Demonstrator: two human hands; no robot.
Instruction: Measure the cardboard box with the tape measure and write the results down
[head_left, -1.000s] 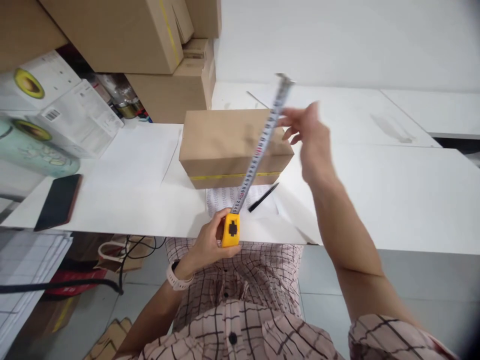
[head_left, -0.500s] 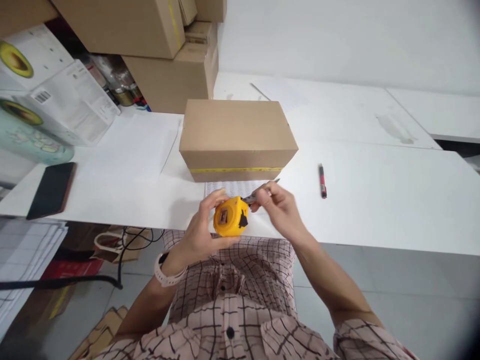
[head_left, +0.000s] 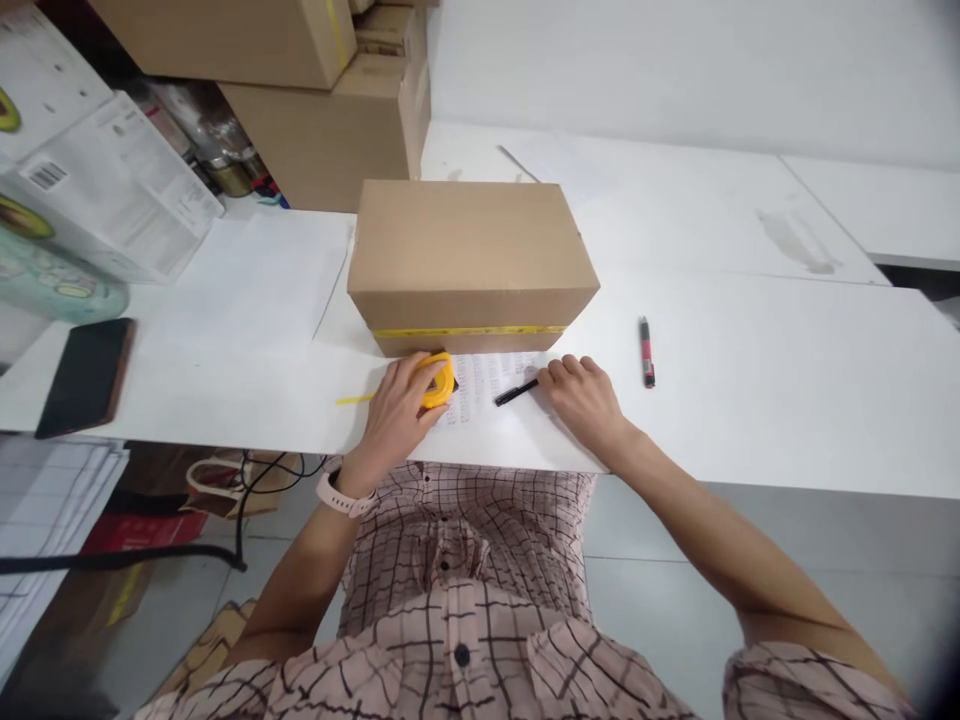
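Observation:
My left hand (head_left: pixel 400 408) is wrapped round a yellow tape measure (head_left: pixel 437 383) at the front of the cardboard box. A short yellow strip (head_left: pixel 354 400) sticks out to the left of that hand. In my right hand (head_left: pixel 581 392) is a black pen (head_left: pixel 517 391), its capped-looking end pointing left over the printed sheet (head_left: pixel 474 385). Fingers cover the other end of the pen. The closed cardboard box (head_left: pixel 472 238), with yellow tape along its front, stands on the back part of the sheet.
A red and black pen (head_left: pixel 646 352) lies on the white table (head_left: pixel 750 400) to the right. At left are a phone (head_left: pixel 86 377), blank paper (head_left: pixel 255 285) and white cartons (head_left: pixel 124 185). Larger cardboard boxes (head_left: pixel 330 140) are stacked at the back left.
My left hand has lowered the tape measure and moved left with it, beside the sheet. My right hand has moved away from the tape measure to the right, and the pen now shows over the sheet.

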